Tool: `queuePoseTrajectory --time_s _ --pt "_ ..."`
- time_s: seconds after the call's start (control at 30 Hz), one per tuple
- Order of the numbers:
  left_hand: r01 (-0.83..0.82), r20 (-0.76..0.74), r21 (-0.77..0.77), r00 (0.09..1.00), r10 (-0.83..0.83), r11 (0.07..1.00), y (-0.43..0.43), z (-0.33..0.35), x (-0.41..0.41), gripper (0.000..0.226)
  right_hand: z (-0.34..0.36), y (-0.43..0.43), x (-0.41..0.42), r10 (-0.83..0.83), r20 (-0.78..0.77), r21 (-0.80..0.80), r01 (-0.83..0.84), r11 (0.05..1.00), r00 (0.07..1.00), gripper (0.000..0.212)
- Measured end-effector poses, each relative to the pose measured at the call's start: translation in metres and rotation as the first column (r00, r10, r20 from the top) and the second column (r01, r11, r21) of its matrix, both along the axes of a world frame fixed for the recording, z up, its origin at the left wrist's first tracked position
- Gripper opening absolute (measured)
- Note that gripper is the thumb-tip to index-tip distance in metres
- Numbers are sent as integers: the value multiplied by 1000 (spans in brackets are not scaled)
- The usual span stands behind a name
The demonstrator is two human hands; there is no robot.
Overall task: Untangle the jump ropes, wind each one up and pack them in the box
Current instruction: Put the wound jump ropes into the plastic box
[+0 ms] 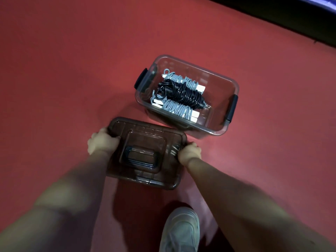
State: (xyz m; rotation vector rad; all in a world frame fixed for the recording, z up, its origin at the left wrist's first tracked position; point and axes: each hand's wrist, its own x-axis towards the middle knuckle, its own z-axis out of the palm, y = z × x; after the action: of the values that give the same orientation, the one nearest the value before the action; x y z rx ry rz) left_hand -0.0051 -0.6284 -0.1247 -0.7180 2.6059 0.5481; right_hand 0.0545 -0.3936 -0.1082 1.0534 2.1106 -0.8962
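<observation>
Lid (145,139) of dark brown see-through plastic was in both hands when I looked through the head camera. The left hand (101,142) gripped its left short end, with the thumb laid on top of the rim, and the right hand (189,152) gripped the opposite short end in the same way, the fingers curled round the edge. A black folding handle (140,158) lay flat in the sunken middle of the lid. The lid was level and a dark shadow lay on the red floor (63,70) under its near edge. Just beyond it, a little to the right, the clear box (223,91) stood open on the floor, with a black clip (141,79) on its left end and another clip (232,108) on its right end. I could not tell if the far corner of the lid touched the box. All the ropes I saw were inside the box, each one wound into a bundle: a grey rope (183,81) with white handles by the far wall, a second grey rope (177,108) by the near wall, and a black rope (181,94) lying between them and partly over them. At the bottom edge of the view, between the two forearms, I saw a pale shoe (180,231) standing on the floor.
</observation>
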Motion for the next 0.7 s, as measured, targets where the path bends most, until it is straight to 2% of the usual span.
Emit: queuePoseTrajectory --time_s 0.2,0.3,0.4,0.47,0.53,0.6,0.7 --pt "-151 -141 77 977 161 986 -52 47 9 64 38 -50 -9 171 -151 -39 -179 983 974 47" --pt "-230 -242 99 938 247 968 -74 79 13 65 62 -69 -16 284 -297 -27 -306 952 912 59" --pt "-192 -339 101 916 215 976 -89 105 8 63 76 -80 -24 386 -466 -5 -438 899 796 72" --pt "-116 -333 154 929 162 981 -89 113 5 64 82 -90 -27 396 -521 -78 -504 860 756 79" --pt "-105 -272 237 947 170 966 -82 114 7 60 81 -97 -23 315 -467 -163 -431 888 826 83" --pt "-128 -278 218 942 187 967 -75 110 10 54 70 -92 -20 216 -337 -163 -283 945 916 83" --pt "-62 -284 154 953 104 986 -72 101 7 52 51 -66 -21 249 -124 -134 -265 955 961 78"
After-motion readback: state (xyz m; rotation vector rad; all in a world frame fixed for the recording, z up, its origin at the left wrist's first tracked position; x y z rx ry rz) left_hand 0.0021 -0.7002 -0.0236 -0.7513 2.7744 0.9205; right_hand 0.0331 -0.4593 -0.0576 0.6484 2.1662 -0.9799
